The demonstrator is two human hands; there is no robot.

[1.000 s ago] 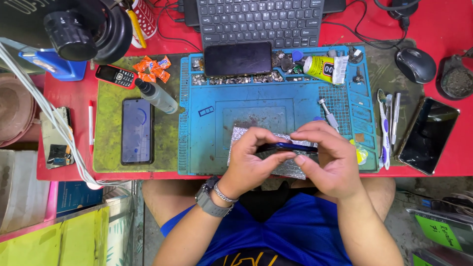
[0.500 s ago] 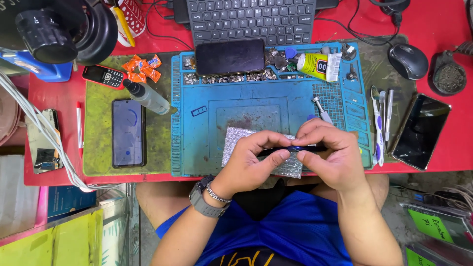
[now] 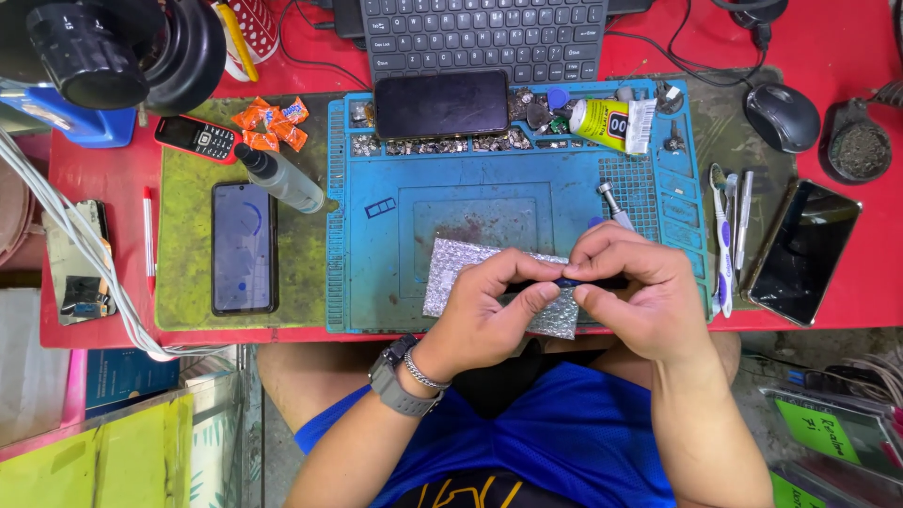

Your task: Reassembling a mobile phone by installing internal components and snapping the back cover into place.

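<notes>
Head view, looking down on a red bench: both hands meet over the near edge of a blue work mat (image 3: 442, 254). The left hand (image 3: 489, 315) and the right hand (image 3: 635, 296) each pinch one end of a thin dark phone (image 3: 564, 280), held edge-on between thumbs and fingertips so that only a narrow dark strip with a touch of blue shows; neither hand is open. Right under the hands lies a silvery bubble-wrap pouch (image 3: 456, 268), rectangular, resting on the mat's front part. In the mat's back tray a black phone (image 3: 440, 103) lies screen up, and beside it to the right lies a yellow glue tube (image 3: 602, 122) with a white end and dark print, on its side among small parts. Left of the mat, on a worn green pad (image 3: 188, 282), are a dark smartphone (image 3: 243, 246) with a faint blue mark on its screen, a clear squeeze bottle (image 3: 280, 179) tilted on its side, a small red keypad phone (image 3: 195, 139) and a cluster of orange sweet wrappers (image 3: 271, 124). At the lower right edge are bright green paper labels (image 3: 814, 428) with handwriting.
</notes>
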